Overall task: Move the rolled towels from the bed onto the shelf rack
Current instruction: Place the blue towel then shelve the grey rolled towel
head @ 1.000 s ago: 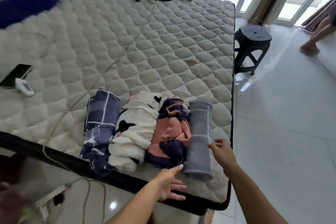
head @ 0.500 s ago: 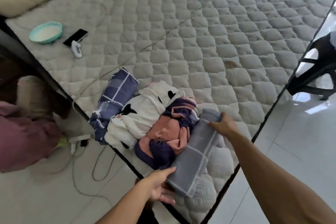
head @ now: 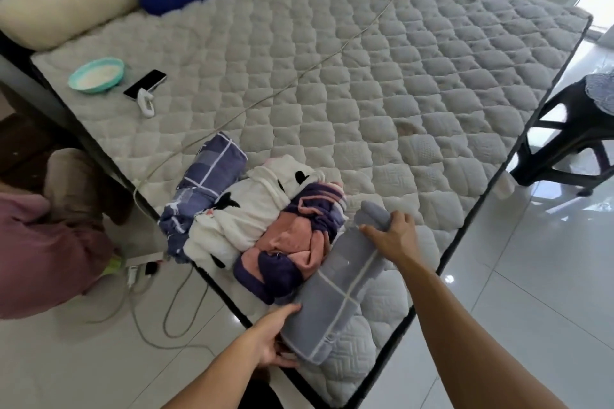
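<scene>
Several rolled towels lie side by side at the near corner of the quilted bed (head: 365, 83). From left: a purple checked roll (head: 202, 189), a white roll with black marks (head: 246, 219), a pink and purple roll (head: 292, 242), and a grey roll with pale lines (head: 339, 289). My left hand (head: 272, 339) grips the near end of the grey roll, fingers under it. My right hand (head: 392, 236) clasps its far end from above. The roll still rests on the mattress. No shelf rack is in view.
A white cable (head: 299, 76) runs across the bed. A teal bowl (head: 96, 75), a phone (head: 146, 83) and a white gadget (head: 146, 103) lie at the left edge. A black stool (head: 571, 129) stands right of the bed. A power strip (head: 139, 272) and cords lie on the floor.
My hands reached from hovering near the grey roll to taking hold of both its ends. The roll has turned slightly and its near end sits closer to the bed edge.
</scene>
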A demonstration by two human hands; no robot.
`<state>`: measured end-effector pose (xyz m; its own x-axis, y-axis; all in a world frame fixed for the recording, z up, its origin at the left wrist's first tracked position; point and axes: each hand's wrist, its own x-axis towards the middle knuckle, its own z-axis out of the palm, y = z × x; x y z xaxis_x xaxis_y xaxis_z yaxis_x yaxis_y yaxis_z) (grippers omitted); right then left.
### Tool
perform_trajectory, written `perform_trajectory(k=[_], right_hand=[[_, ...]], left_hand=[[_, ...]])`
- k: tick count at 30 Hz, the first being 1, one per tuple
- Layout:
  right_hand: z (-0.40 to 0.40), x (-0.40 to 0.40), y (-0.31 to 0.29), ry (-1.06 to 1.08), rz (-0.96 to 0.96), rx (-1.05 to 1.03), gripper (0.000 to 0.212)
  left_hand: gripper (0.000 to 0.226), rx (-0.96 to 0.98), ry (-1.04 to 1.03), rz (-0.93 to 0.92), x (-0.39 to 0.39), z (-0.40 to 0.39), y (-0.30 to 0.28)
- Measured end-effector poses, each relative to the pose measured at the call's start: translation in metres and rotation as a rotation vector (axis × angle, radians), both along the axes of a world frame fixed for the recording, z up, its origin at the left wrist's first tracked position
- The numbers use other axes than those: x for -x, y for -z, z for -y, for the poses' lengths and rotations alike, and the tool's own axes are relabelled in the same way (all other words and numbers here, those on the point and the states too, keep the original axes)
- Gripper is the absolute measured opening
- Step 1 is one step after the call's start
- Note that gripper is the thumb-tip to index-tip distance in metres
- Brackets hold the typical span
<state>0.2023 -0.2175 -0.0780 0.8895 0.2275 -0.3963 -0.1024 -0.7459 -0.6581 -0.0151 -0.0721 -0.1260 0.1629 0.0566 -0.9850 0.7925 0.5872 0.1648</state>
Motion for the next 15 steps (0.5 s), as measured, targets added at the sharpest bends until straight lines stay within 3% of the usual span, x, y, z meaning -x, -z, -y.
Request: perform_trajectory(k=[4, 7, 15], right_hand=[[-0.003, 0.025, -0.023, -0.078, 0.177, -0.052, 0.037], [-0.010, 0.041, -0.045, -0.125, 0.257, -0.098, 0.030], [-0.071, 0.105, -0.129, -0.310, 0.453, -0.167, 0.031]], left_hand=[[0.049, -0.029, -0.082, 0.066, 0.014, 0.008, -0.004], [0.045, -0.044, -0.106, 0.126, 0.029, 0.012, -0.013], [0.050, -0.019, -0.126, 0.317, 0.084, -0.027, -0.045]])
